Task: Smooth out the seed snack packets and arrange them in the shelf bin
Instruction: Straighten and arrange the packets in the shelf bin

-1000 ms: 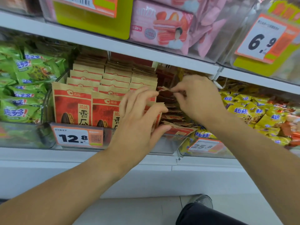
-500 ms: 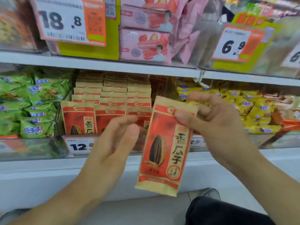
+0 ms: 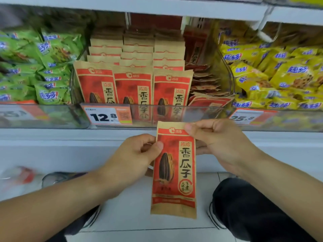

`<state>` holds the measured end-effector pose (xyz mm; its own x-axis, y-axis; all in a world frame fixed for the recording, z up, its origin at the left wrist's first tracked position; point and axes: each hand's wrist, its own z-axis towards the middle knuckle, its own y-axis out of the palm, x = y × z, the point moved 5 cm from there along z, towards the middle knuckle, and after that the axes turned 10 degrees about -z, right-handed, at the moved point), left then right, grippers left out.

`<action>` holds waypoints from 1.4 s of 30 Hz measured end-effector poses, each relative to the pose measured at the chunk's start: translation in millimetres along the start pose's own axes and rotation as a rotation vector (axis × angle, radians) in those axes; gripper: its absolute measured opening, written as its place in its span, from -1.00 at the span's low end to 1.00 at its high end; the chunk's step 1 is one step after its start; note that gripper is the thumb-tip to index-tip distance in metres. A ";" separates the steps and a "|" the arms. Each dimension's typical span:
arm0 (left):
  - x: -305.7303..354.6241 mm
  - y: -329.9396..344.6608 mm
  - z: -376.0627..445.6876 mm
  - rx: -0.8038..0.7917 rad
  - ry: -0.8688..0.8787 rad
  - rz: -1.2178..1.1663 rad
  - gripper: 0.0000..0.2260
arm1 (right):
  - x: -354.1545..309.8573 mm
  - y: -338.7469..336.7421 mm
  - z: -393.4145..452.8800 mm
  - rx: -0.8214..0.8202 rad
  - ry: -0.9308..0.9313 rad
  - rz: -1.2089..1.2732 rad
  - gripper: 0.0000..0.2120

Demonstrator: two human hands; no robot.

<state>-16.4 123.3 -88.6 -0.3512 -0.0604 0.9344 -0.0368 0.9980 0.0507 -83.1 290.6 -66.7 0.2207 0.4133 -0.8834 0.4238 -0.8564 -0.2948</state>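
Hands — left hand (image 3: 138,154), right hand (image 3: 216,138) — pinch flat, rectangular kraft-paper seed packet (image 3: 173,170) upright.

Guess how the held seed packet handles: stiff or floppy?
Probably semi-stiff: the seed packet hangs flat and straight though the left hand and right hand pinch only its upper part. Likely light. The paper-like matte face looks unlikely to slip.

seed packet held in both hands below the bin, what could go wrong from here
1. Both hands, left hand and right hand, pinch only the upper part of the seed packet; the rest hangs free, so it may crease again or slip.
2. Beside the three upright rows, the loose pile at the bin's right lies jumbled; slotting the packet in could snag it.
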 end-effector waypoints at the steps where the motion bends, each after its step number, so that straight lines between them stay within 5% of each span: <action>1: -0.2 1.9 0.0 -0.031 -0.019 0.003 -0.77 | 3.1 -0.2 1.7 0.017 0.015 0.010 -0.82; 7: -4.9 8.9 -1.6 -0.115 -0.102 0.012 -0.73 | 11.7 -0.2 3.3 0.041 0.081 0.034 -0.78; 11: -7.4 4.3 0.8 0.019 -0.094 -0.041 -0.77 | 12.5 7.3 -6.7 -0.270 0.115 -0.189 -0.81; 14: -6.9 2.6 1.5 0.069 -0.096 -0.082 -0.77 | 15.1 12.5 -16.6 -0.438 0.101 -0.213 -0.64; 19: -6.8 1.9 3.5 0.129 -0.101 -0.157 -0.69 | 19.4 4.1 -11.4 -0.421 0.072 -0.207 -0.50; 27: -5.5 2.8 4.5 0.131 -0.044 -0.159 -0.70 | 27.0 -3.8 -6.7 -0.537 0.177 -0.169 -0.56; 30: -2.0 -0.3 6.1 0.141 0.009 -0.062 -0.77 | 33.7 -5.3 -1.0 -0.407 0.191 -0.259 -0.58; 34: 1.8 2.3 4.9 0.128 0.049 0.073 -0.79 | 19.6 -7.6 4.6 -0.020 -0.146 -0.577 -0.77; 39: -0.3 14.2 -1.5 0.010 0.150 0.260 -0.82 | 7.5 21.3 -10.6 -0.082 -0.348 -0.620 -0.64; 42: -4.1 15.4 -2.4 -0.011 0.182 0.359 -0.82 | 13.6 29.6 -9.8 -0.133 -0.304 -0.570 -0.70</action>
<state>-13.2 138.9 -90.8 -0.1688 0.2952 0.9404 0.0681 0.9553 -0.2876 -59.0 273.9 -83.9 -0.3204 0.6685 -0.6712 0.5102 -0.4753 -0.7168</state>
